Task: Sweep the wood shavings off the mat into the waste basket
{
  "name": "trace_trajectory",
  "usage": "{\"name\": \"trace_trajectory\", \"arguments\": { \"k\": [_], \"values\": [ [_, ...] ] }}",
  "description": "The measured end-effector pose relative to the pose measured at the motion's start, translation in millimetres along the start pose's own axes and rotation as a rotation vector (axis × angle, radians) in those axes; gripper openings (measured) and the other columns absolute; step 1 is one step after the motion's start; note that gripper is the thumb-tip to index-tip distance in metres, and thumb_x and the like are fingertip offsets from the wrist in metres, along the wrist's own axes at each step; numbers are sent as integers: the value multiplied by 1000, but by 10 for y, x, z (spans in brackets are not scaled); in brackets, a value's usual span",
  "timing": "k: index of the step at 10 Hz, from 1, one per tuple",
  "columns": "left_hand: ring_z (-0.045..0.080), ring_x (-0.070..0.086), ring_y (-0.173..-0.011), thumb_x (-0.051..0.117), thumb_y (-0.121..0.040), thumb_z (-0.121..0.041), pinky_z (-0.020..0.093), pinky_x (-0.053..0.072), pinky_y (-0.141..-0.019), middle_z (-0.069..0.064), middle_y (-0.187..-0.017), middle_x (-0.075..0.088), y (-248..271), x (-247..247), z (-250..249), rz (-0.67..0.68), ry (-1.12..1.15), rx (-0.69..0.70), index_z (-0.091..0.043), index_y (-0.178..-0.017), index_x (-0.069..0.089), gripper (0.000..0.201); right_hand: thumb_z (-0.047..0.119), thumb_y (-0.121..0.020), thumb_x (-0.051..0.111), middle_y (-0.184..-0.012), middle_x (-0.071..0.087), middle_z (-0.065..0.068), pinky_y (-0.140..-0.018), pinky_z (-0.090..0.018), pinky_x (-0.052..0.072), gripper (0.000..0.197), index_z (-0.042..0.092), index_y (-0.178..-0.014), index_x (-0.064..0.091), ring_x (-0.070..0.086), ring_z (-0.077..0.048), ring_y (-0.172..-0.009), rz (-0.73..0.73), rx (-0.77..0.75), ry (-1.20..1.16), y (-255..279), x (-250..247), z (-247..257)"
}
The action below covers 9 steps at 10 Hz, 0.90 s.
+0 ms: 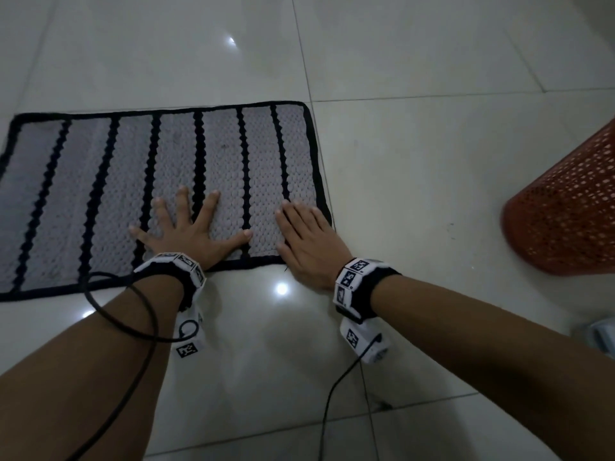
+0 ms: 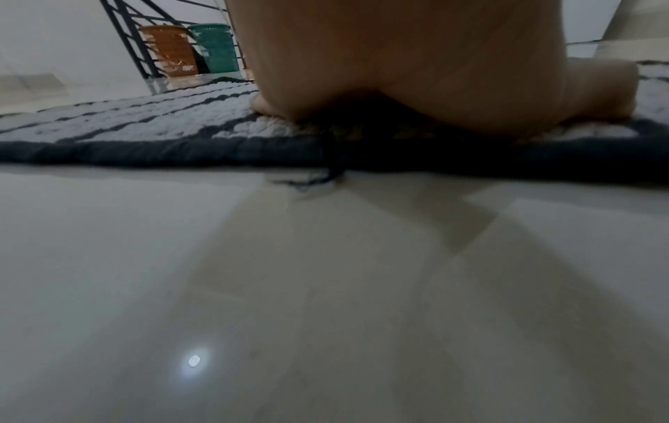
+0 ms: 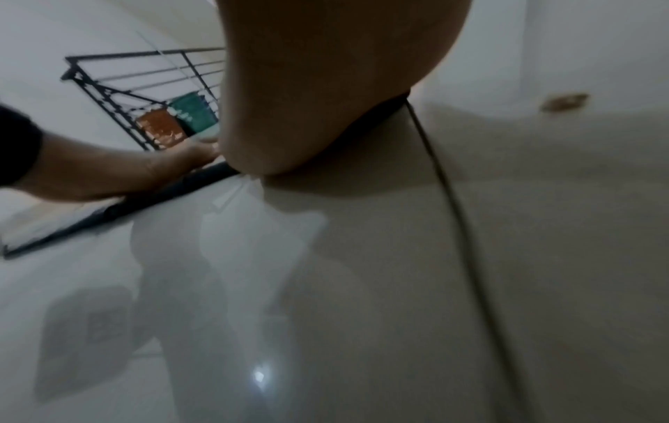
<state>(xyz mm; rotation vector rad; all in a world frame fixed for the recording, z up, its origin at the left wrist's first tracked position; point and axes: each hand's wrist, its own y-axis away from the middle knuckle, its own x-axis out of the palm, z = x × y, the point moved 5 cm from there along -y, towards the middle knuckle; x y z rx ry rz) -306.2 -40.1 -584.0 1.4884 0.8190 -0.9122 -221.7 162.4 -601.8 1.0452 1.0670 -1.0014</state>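
Observation:
A grey woven mat (image 1: 100,194) with black stripes and a black border lies flat on the pale tiled floor. My left hand (image 1: 189,227) rests palm down on its near right part, fingers spread and straight. My right hand (image 1: 306,241) lies flat on the mat's near right corner, fingers together, heel on the floor. A red-orange perforated waste basket (image 1: 565,207) stands to the right, apart from the mat. I see no clear wood shavings on the mat; only faint specks show near its middle. In the left wrist view my palm (image 2: 416,71) presses the mat edge (image 2: 144,148).
Glossy floor tiles (image 1: 416,161) surround the mat. Black cables (image 1: 126,314) trail from both wrist bands. A black metal railing (image 2: 123,37) stands far off, with an orange basket (image 2: 170,51) and a teal basket (image 2: 213,47) behind it. A loose thread (image 2: 318,180) hangs from the mat's border.

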Motion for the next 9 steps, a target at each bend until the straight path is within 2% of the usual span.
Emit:
{"name": "trace_trajectory", "arguments": {
  "k": [1,2,3,4,5,6,7,8,9],
  "values": [
    [34,-25,-146,10,-48,-107,77,-8,-105,-8,-159,-30,1,-4,8,3,4,7,-60,-142,-21,110,44,-104,16,-165,-4,-8,-124,-43,4,63,11,-156,1,-7,-21,-152,21,-51,14,196,36,-123],
    [34,-25,-146,10,-48,-108,78,-8,-105,-9,-159,-30,-5,9,23,8,8,12,-61,-142,-21,109,43,-104,17,-164,-9,-4,-124,-40,3,63,13,-156,-4,-12,-17,-151,39,-37,-52,572,31,-330],
    [35,-26,-146,10,-48,-107,78,-8,-104,-8,-159,-32,-4,-14,10,18,-2,15,-61,-141,-23,109,47,-102,13,-164,-12,-4,-124,-39,3,66,14,-155,-9,-12,-16,-151,92,-5,-30,912,46,-495],
    [36,-24,-146,11,-51,-106,76,-8,-105,-5,-160,-29,39,-28,-12,19,-15,24,-59,-143,-22,109,52,-101,10,-163,-15,-4,-124,-39,0,69,15,-154,-13,-16,-17,-150,168,-2,-12,1006,48,-549],
    [38,-16,-148,17,-62,-100,73,-3,-110,1,-164,-19,111,-28,-27,-19,12,37,-53,-149,-14,103,56,-99,9,-162,-18,-3,-124,-39,-1,72,17,-154,-15,-16,-17,-150,213,3,-47,982,-4,-529],
    [38,-6,-150,22,-75,-91,70,3,-113,5,-165,-11,237,5,-38,-38,33,33,-47,-153,-5,93,59,-97,10,-163,-16,-4,-124,-41,3,76,16,-154,-13,-10,-19,-151,232,10,-72,986,-63,-479],
    [39,5,-148,25,-77,-89,67,13,-113,8,-165,0,323,-21,-75,-31,26,13,-43,-153,5,92,58,-97,11,-163,-18,-6,-124,-41,4,76,14,-154,-13,-7,-20,-151,254,-6,-102,996,-168,-405],
    [39,21,-144,27,-75,-90,64,23,-111,9,-162,15,408,-62,-113,22,-9,12,-40,-151,19,91,56,-99,16,-163,-17,-7,-123,-42,6,74,16,-155,-12,-5,-22,-152,264,40,-215,1043,-225,-324],
    [38,30,-140,34,-79,-86,59,28,-111,11,-157,25,511,-233,-154,83,-4,65,-31,-148,31,88,55,-101,18,-163,-16,-9,-123,-46,6,72,17,-155,-9,-7,-23,-152,272,135,-376,1081,-351,-248]
  ]
}}
